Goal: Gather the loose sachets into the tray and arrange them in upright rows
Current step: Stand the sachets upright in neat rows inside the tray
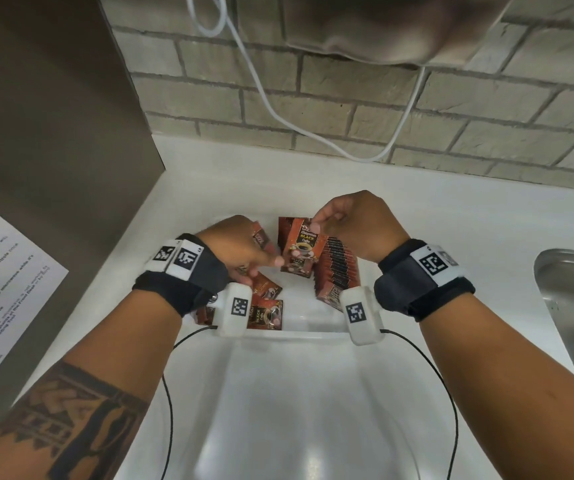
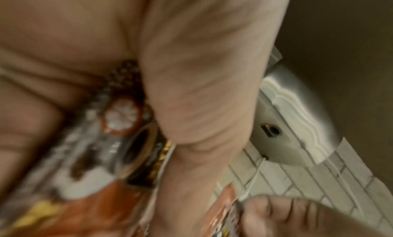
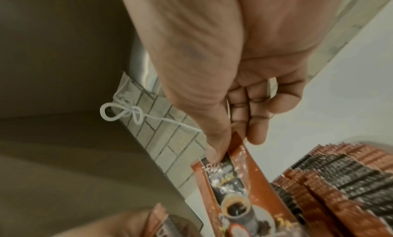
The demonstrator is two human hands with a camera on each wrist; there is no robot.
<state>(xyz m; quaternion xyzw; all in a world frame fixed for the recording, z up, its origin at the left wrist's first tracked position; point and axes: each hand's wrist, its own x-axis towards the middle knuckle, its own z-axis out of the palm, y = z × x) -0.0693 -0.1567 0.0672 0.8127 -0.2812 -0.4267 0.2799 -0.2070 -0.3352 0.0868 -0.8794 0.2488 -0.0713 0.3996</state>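
The counter (image 1: 417, 216) and tray (image 1: 299, 336) are viewed steeply from above by the head camera, while the fingers (image 2: 191, 89) and red sachets (image 3: 238, 186) are seen at very close range by both upward-tilted wrist cameras, the brick wall (image 3: 170, 139) being shared by all.

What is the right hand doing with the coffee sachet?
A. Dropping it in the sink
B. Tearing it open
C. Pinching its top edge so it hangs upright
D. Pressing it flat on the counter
C: the right hand pinches the top edge of the sachet, which hangs upright beside the row of sachets.
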